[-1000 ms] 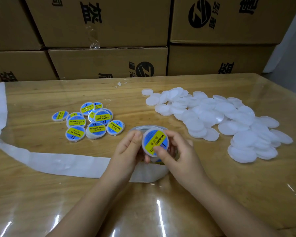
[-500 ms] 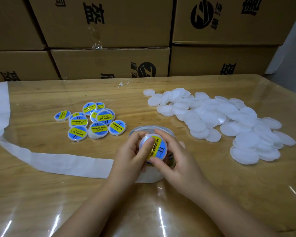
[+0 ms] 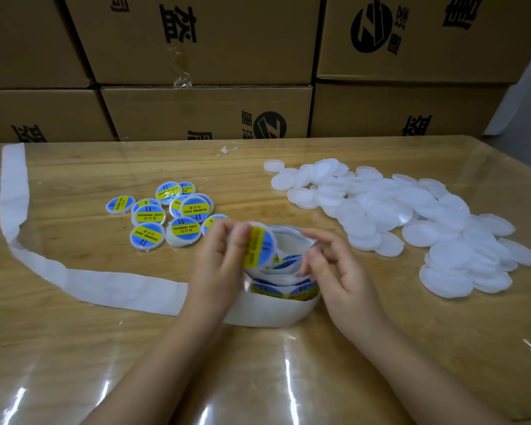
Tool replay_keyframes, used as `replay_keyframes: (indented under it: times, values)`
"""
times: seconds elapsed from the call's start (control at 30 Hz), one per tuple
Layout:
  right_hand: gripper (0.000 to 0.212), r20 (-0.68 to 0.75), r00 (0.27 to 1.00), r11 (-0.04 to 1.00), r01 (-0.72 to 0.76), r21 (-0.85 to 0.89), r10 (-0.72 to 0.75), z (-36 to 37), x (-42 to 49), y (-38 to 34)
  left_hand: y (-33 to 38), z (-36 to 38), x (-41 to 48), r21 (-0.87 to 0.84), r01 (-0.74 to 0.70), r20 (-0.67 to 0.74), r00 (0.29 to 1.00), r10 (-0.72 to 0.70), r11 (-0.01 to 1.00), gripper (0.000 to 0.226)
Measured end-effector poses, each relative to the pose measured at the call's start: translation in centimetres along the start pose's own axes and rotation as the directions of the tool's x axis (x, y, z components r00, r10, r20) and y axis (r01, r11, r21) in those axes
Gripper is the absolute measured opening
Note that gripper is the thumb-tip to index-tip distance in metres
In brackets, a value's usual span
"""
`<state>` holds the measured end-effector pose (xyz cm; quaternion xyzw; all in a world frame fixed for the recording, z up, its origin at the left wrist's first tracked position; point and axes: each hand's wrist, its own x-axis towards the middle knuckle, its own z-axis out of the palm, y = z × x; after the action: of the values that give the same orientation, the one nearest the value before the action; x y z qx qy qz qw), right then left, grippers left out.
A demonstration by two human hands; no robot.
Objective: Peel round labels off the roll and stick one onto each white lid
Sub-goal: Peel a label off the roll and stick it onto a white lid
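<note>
- Pinches a labelled lid [image 3: 259, 245] on edge in the left hand [image 3: 218, 265], blue-and-yellow face turned toward 3 o'clock, just above the 10 o'clock rim of the label roll [image 3: 285, 289].
- Reads as the close of one lid's cycle: label on, lid not yet laid with the done ones.
- To do it well: rub a thumb from the label's middle outward to flatten any lifted edge, grip by the lid's rim and off the print, then lay it face up.
- Holds the right hand [image 3: 341, 271] apart from the left, at 3 o'clock of the roll, fingers loosely curled with nothing seen in them; too blurred to tell whether the tips touch the coil.
- Worth steadying the roll with that hand for the next peel, as the slack coil looks light and likely to slide.
- Finds no true container on the table [image 3: 288, 378]; nearest to one is the roll's loose ring, with more blue-and-yellow labels coiled inside.
- Shows finished lids [image 3: 163, 216] clustered at 10 o'clock, some overlapping, labels up.
- Shows bare white lids [image 3: 411, 216] heaped at 2 o'clock, well apart from the finished ones and far more numerous; much of the task probably left.
- Trails spent backing strip [image 3: 74, 280] from the roll toward 9 o'clock, bending up to 11.
- Stacks closed cardboard boxes [image 3: 209, 115] at 12 o'clock behind the table; contents hidden.
</note>
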<state>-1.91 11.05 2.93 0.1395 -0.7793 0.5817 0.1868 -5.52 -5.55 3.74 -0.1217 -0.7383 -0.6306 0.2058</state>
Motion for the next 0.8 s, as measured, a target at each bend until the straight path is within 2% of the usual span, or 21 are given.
replay_keyframes:
  times: [0.07, 0.13, 0.17, 0.27, 0.4, 0.57, 0.7, 0.73, 0.8]
  values:
    - [0.027, -0.113, 0.992, 0.998, -0.051, 0.048, 0.056, -0.7, 0.7, 0.6, -0.9, -1.5, 1.7, -0.061, 0.099, -0.171, 0.979, -0.108, 0.993, 0.02]
    - [0.028, -0.203, 0.973, 0.993, -0.097, 0.07, 0.109, -1.3, 1.2, 1.0, -2.1, -3.3, 3.1, -0.085, 0.201, -0.233, 0.948, -0.216, 0.976, 0.01]
    - [0.028, -0.235, 0.963, 0.99, -0.118, 0.076, 0.133, -1.5, 1.4, 1.3, -2.8, -4.1, 3.5, -0.064, 0.255, -0.235, 0.936, -0.263, 0.965, 0.009]
    - [0.028, -0.284, 0.935, 0.977, -0.192, 0.089, 0.21, -2.0, 1.9, 2.0, -4.8, -5.0, 3.4, 0.064, 0.382, -0.2, 0.91, -0.363, 0.922, 0.028]
    - [0.025, -0.316, 0.908, 0.961, -0.256, 0.101, 0.275, -2.6, 2.3, 2.9, -6.6, -4.8, 3.2, 0.269, 0.406, -0.144, 0.914, -0.38, 0.874, 0.045]
    - [0.027, -0.343, 0.885, 0.949, -0.308, 0.073, 0.314, -3.3, 2.7, 4.1, -7.2, -5.2, 3.4, 0.481, 0.255, -0.125, 0.967, -0.223, 0.839, 0.055]
    - [0.024, -0.432, 0.842, 0.936, -0.353, 0.01, 0.322, -4.5, 3.2, 5.2, -6.5, -5.1, 2.8, 0.604, 0.111, -0.073, 0.994, -0.084, 0.789, 0.032]
    - [0.025, -0.45, 0.832, 0.926, -0.377, -0.032, 0.324, -4.9, 3.3, 5.3, -6.2, -5.0, 2.6, 0.671, 0.042, -0.019, 0.999, -0.04, 0.74, 0.024]
    - [0.03, -0.481, 0.82, 0.877, -0.441, -0.187, 0.31, -5.7, 3.5, 5.8, -6.0, -4.8, 2.2, 0.814, -0.141, 0.139, 0.989, 0.047, 0.563, 0.012]
